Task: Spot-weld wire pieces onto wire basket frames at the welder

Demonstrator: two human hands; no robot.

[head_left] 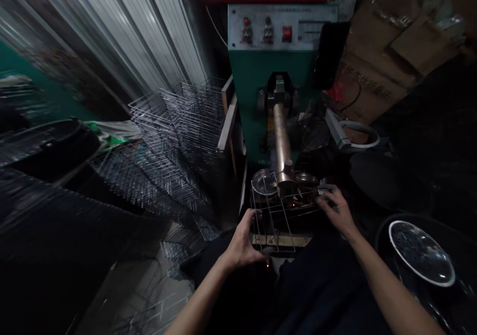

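Head view, dim light, noted left to right. Far left of the left fingers: stacked wire grids [175, 126], leaning in a thick heap; I cannot tell from here whether these are finished pieces or stock.

Next, the left hand [238, 243]: thumb and fingers form a wide C, grasping the near left part of a wire frame [271, 210]. The frame sits between the two sets of fingers, its far wires under the tip of a copper-coloured cylinder [282, 141], which juts from a green machine [248, 101] beyond both hands. A shallow metal dish [262, 188] lies just past the left fingertips. One orange spark [293, 205] glows below the cylinder tip, between the hands; another shows just below the left thumb.

Right hand [340, 214]: fingers bent at the frame's right end; too dark to tell whether they are clamped on wire or merely steadying it. Well to the right and nearer the wearer: a pale-rimmed round vessel [443, 284].

Progress, my judgement: work on this frame is partway. Long wires and cross wires already stand joined as an open shape; the sparks suggest a joint in hand at the far edge. How many joints are left does not show.
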